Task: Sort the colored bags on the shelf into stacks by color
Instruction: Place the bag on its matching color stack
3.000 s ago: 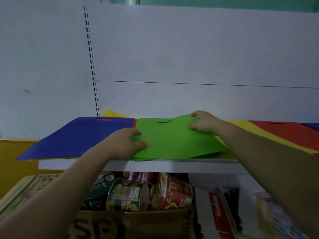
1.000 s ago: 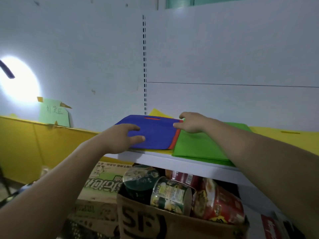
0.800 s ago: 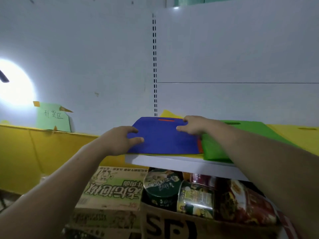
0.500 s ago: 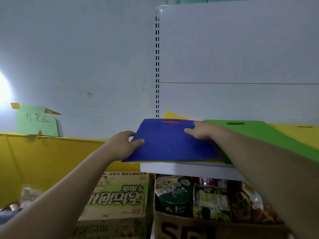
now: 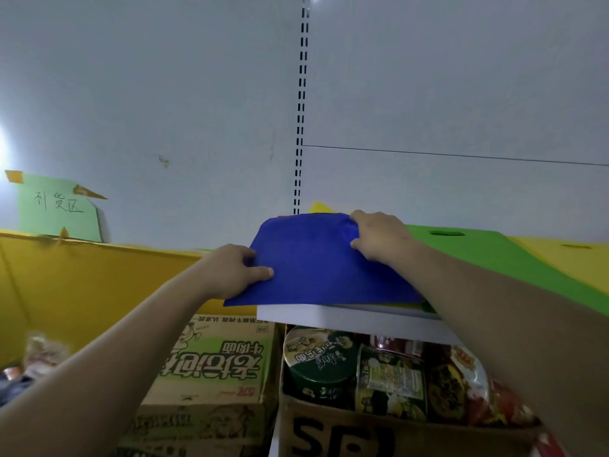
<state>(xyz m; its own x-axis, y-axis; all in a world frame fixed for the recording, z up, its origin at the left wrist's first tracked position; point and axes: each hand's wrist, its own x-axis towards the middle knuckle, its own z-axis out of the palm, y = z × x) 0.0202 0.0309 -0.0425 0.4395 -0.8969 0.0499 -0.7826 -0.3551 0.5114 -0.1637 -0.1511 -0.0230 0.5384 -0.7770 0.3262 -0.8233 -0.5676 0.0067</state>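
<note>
White wall and a white back panel (image 5: 461, 94) fill the background, split by a slotted upright (image 5: 301, 94). At the left end of the white shelf (image 5: 346, 319) a blue bag (image 5: 323, 265) is seen lying flat, its near left corner hanging past the shelf's end. Its left edge is pinched by the left hand (image 5: 235, 270), with the thumb laid on top and the fingers curled at the edge. Its far right corner is grasped by the right hand (image 5: 379, 235), whose fingers are curled into the fabric, which is bunched there. Beneath the blue bag a yellow bag (image 5: 318, 207) is partly shown: a corner behind it and a thin strip along the shelf's front. Just to the right a green bag (image 5: 478, 255) is laid flat, and beyond that another yellow bag (image 5: 560, 258), both with cut-out handles. Under the shelf an open cardboard box (image 5: 362, 433) is filled with instant noodle cups (image 5: 316, 361), and a printed noodle carton (image 5: 214, 357) is set beside it on the left. A yellow wall panel (image 5: 82, 285) is seen farther left, with a green handwritten note (image 5: 56, 206) taped above it.
</note>
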